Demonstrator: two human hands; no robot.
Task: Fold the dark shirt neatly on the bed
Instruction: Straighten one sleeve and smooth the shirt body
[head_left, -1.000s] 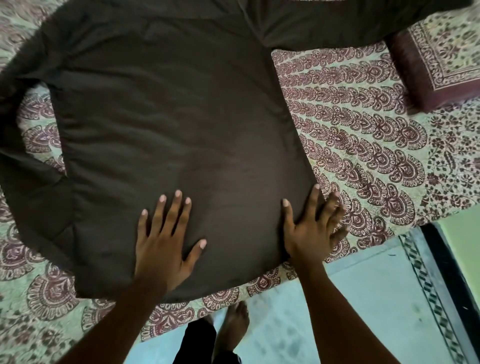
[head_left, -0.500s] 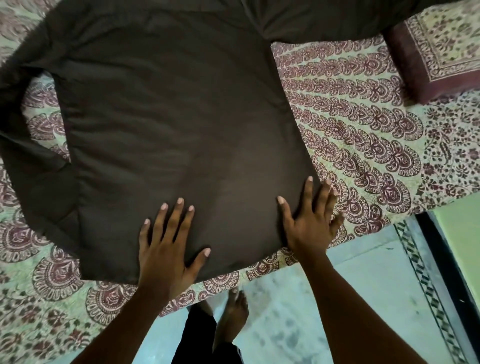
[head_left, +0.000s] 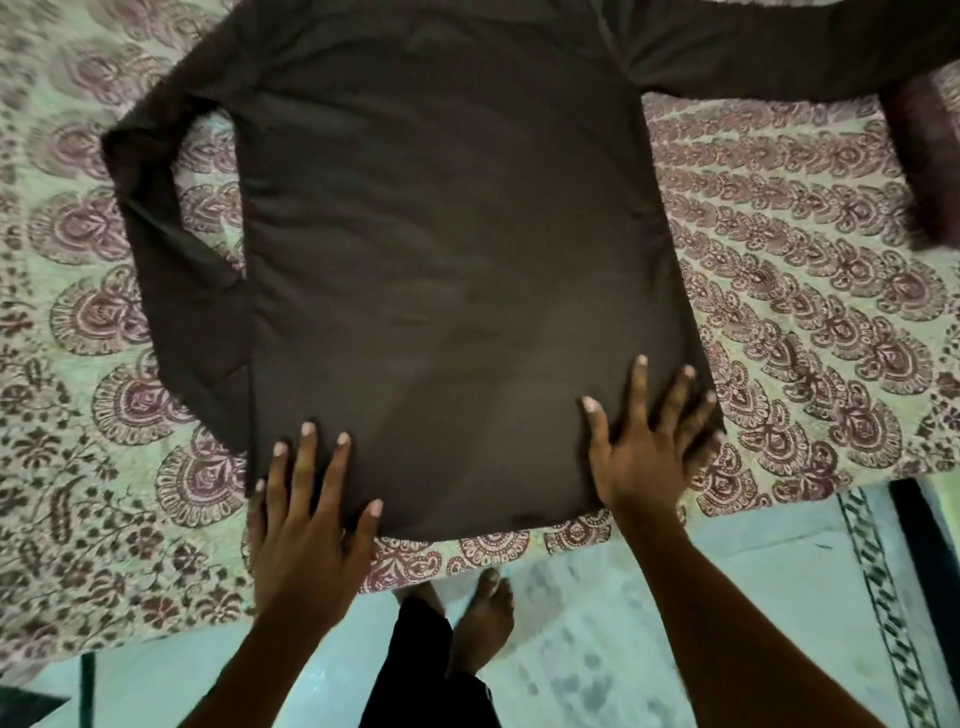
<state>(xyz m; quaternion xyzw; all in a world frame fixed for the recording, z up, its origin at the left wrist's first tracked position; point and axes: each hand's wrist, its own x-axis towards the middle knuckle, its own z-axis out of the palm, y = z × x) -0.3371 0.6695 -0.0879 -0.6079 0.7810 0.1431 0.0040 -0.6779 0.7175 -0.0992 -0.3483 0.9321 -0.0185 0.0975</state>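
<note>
The dark shirt (head_left: 447, 249) lies flat on the bed, hem toward me. One long sleeve bends down along its left side; the other runs off to the upper right. My left hand (head_left: 306, 525) lies flat with spread fingers on the hem's left corner, partly on the bedsheet. My right hand (head_left: 644, 452) presses flat on the hem's right corner, its outer fingers reaching past the shirt's edge. Neither hand grips the cloth.
The bed carries a pale green sheet with maroon paisley print (head_left: 810, 322). A maroon pillow (head_left: 924, 156) sits at the right edge. The bed's near edge runs just below the hem; beyond it are a tiled floor (head_left: 597, 623) and my bare feet (head_left: 480, 618).
Both hands slid toward me and outward along the shirt to the hem corners. The view shifted, so the shirt now sits further right and its left sleeve shows more fully.
</note>
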